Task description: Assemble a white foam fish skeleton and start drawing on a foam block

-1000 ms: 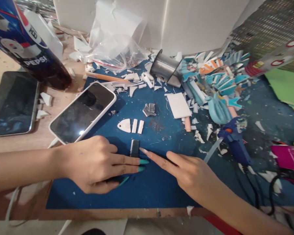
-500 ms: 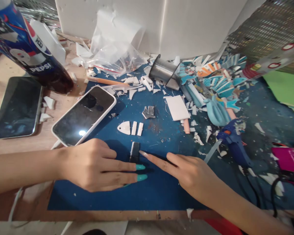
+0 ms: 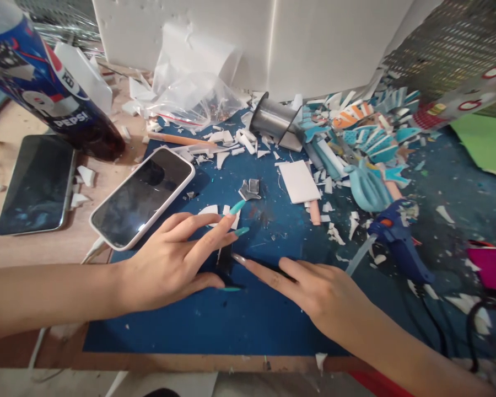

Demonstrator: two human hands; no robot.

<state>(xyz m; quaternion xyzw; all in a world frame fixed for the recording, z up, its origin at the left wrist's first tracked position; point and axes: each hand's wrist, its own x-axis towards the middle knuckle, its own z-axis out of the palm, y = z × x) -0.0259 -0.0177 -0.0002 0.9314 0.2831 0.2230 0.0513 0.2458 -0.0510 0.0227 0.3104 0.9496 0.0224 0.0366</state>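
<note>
My left hand (image 3: pixel 184 251) is spread over the blue cutting mat (image 3: pixel 268 325), its teal-nailed fingers raised and holding nothing. Those fingertips hover over several flat white pieces, one of them a rounded piece (image 3: pixel 209 210) partly covered. Below them, my left thumb points right, apart from the fingers. Between thumb and fingers lies a small dark rectangular piece (image 3: pixel 225 258), its upper part hidden. My right hand (image 3: pixel 316 289) rests on the mat with the index finger stretched out. That fingertip is at the dark piece's right edge; the other fingers are curled.
Two phones (image 3: pixel 143 198) and a Pepsi bottle (image 3: pixel 62 94) are at the left. White scraps, a metal-grey spool (image 3: pixel 275 120), a white rectangle (image 3: pixel 300 182) and blue-handled scissors (image 3: pixel 370 190) lie farther back. A blue glue gun (image 3: pixel 400 242) with its cord is at the right.
My left hand has lifted and turned, its fingers moving up from below the dark piece to over the white pieces, with the thumb now showing. My right hand has barely moved.
</note>
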